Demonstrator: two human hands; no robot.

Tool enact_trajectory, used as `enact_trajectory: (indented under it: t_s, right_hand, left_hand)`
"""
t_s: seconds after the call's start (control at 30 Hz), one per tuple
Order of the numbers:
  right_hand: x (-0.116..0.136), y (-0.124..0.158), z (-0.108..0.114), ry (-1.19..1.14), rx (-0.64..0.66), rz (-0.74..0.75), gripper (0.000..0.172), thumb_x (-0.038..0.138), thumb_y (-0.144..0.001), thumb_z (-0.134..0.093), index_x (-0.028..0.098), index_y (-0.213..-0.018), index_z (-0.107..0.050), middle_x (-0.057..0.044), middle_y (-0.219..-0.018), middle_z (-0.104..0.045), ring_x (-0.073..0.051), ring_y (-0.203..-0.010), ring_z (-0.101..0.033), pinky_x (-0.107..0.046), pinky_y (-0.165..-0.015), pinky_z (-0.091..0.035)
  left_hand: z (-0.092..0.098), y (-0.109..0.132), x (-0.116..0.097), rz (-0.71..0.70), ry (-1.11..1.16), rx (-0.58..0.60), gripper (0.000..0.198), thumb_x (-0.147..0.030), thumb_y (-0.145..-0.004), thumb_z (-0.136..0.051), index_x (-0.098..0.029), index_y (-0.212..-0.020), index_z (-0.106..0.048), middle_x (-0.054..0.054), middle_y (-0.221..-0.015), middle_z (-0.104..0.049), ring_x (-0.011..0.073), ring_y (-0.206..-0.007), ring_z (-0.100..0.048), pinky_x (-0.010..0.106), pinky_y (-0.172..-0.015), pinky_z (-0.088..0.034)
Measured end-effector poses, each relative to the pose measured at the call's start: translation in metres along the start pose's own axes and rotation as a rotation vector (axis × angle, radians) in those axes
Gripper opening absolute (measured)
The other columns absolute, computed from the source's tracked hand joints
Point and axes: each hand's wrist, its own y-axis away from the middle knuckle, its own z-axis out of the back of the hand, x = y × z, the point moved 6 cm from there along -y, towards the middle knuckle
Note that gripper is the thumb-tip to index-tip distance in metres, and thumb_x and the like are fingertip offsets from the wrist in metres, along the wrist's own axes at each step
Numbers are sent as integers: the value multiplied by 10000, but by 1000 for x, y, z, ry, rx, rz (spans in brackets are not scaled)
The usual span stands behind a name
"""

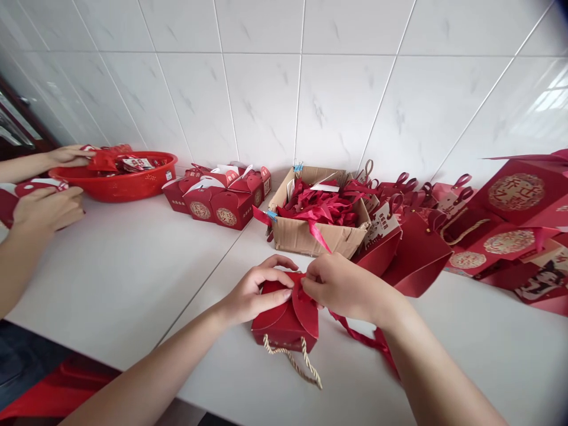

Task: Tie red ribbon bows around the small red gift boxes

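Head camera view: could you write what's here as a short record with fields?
Surface: white counter against a tiled wall
Left hand: pressing on the flap of a small red gift box
Right hand: pinching a red ribbon at the box top
Box handle: cream rope handle, hanging over the counter edge
Behind: cardboard box of red ribbons
Left side: another person's hands, red basket

This is looking like a home kitchen counter serving as a gift-packing spot. White marble-look wall tiles (266,89) are running behind a white countertop (133,266). Red gift boxes (222,198) are sitting in a row, a cardboard box (306,234) is holding red ribbons (323,207), and a red plastic basket (119,177) is standing at the far left.
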Motion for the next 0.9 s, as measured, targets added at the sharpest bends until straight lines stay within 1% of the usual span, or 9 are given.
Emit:
enact_trajectory:
  t_s: [0.1, 0.17, 0.27, 0.37, 0.43, 0.53, 0.63, 0.73, 0.9]
  right_hand:
    - [0, 0, -1, 15, -19, 9, 288, 256, -786, -467, 182, -535, -346, 34, -505, -315, -68, -432, -223, -266, -394, -157]
    - [1, 1, 0, 32, -44, 31, 290, 285, -812, -463, 180, -551, -390, 30, -510, -354, -72, -438, -253, -261, -395, -170]
    - [5, 2, 6, 25, -109, 108, 240, 316, -842, -475, 180, -649, -520, 17, -563, -487, -89, -485, -382, -245, -426, -253]
    - [12, 2, 14, -43, -174, 253, 183, 320, -861, -502, 198, -842, -637, -15, -732, -617, -130, -670, -531, -250, -559, -379]
    - [14, -1, 15, -86, -156, 335, 202, 335, -870, -517, 209, -920, -667, -37, -869, -641, -153, -810, -561, -269, -660, -420]
    - [14, -5, 14, -111, -110, 381, 235, 385, -858, -555, 209, -941, -686, -59, -1021, -620, -178, -940, -554, -292, -751, -435]
    - [14, -8, 12, -122, -90, 388, 237, 382, -860, -558, 196, -929, -688, -51, -948, -639, -172, -888, -565, -289, -733, -436]
    - [17, -8, 9, -112, -67, 419, 198, 324, -861, -554, 182, -884, -691, -41, -870, -653, -153, -809, -573, -273, -691, -428]
    - [17, -9, 6, -126, -83, 415, 123, 255, -824, -583, 185, -847, -680, -26, -895, -650, -140, -798, -582, -261, -690, -434]
  left_hand:
    - [1, 0, 0, 10, -1, -5, 138, -331, -774, -640, -200, -748, -672, 91, -1169, -535, 276, -1113, -538, 388, -945, -440]
    - [0, 0, 0, 17, 3, -6, 134, -319, -777, -635, -195, -733, -660, 90, -1172, -535, 276, -1110, -542, 384, -951, -433]
    - [0, 0, -1, 28, 11, -10, 130, -309, -790, -623, -196, -733, -654, 87, -1180, -533, 271, -1124, -532, 373, -971, -412]
    - [1, 0, -2, 21, 12, -29, 130, -312, -797, -624, -195, -750, -653, 87, -1207, -517, 268, -1159, -505, 362, -993, -389]
    - [3, 0, -2, 21, 27, -57, 139, -323, -802, -623, -193, -761, -649, 85, -1246, -493, 273, -1186, -484, 361, -993, -390]
    - [3, 1, -3, 24, 60, -76, 174, -360, -819, -603, -193, -782, -636, 87, -1271, -477, 287, -1228, -451, 368, -986, -401]
    - [3, 2, -6, 7, 71, -93, 220, -397, -838, -569, -194, -772, -623, 90, -1258, -505, 297, -1283, -395, 368, -992, -393]
    - [3, 2, -8, -11, 93, -94, 243, -404, -856, -544, -198, -740, -599, 83, -1241, -533, 296, -1328, -338, 359, -990, -382]
    - [6, 2, -1, 52, 161, -114, 206, -371, -878, -530, -198, -768, -553, 50, -1343, -462, 278, -1214, -475, 346, -954, -398]
